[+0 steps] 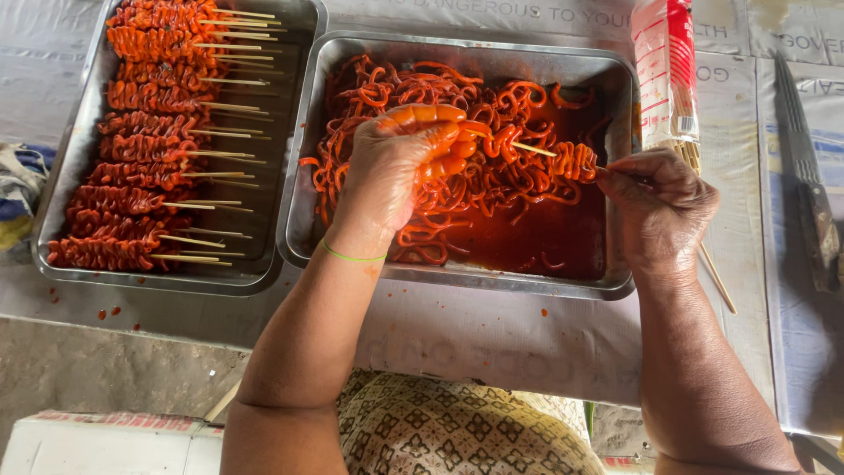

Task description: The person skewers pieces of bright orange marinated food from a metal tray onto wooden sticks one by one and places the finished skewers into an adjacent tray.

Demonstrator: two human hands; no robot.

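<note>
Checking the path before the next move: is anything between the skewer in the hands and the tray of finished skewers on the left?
Yes. The left hand and the adjoining tray rims lie between the skewer, held by the right hand, and the left tray.

A thin bamboo skewer (563, 157), held level over a steel tray (615, 88), carries folded orange-red strips (573, 162) near its middle, glistening with sauce.

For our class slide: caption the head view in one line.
Left hand threads orange strips onto skewer held by right hand over tray.
</note>
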